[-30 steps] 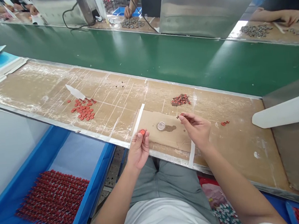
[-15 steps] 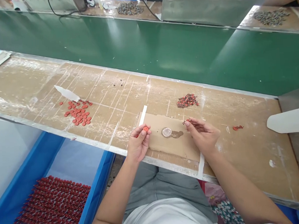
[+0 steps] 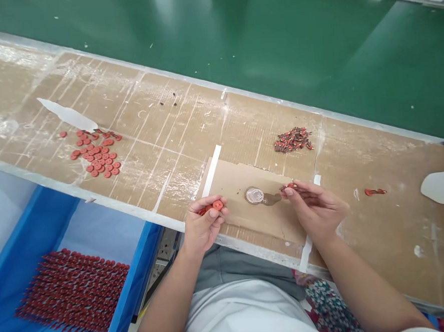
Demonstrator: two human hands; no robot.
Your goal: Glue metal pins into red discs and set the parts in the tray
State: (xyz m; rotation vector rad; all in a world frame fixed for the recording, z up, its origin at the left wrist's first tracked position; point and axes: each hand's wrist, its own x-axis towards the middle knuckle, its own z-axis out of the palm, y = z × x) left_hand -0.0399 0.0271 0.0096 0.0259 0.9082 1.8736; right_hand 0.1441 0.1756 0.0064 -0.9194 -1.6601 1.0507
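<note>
My left hand (image 3: 205, 221) pinches a small red disc (image 3: 217, 205) with a thin red piece under it, at the near edge of a cardboard sheet (image 3: 238, 180). My right hand (image 3: 315, 211) holds a tiny red part (image 3: 291, 186) between thumb and fingertips. That hand is just right of a small round clear dish (image 3: 254, 195) on the cardboard, with a brown smear beside it. Further up the bench lie a scatter of red discs (image 3: 95, 156) and a small heap of red-and-metal parts (image 3: 293, 139).
A blue tray (image 3: 45, 232) at lower left holds dense rows of red pinned parts (image 3: 74, 295). A green conveyor belt (image 3: 214, 41) runs behind the taped bench board (image 3: 392, 236). A loose red part (image 3: 375, 191) and a white plastic piece (image 3: 443, 187) lie to the right.
The view has tilted down and the co-workers' bench has nearly left the frame. My left fingers have shifted around the red disc, and both hands stay close to the dish.
</note>
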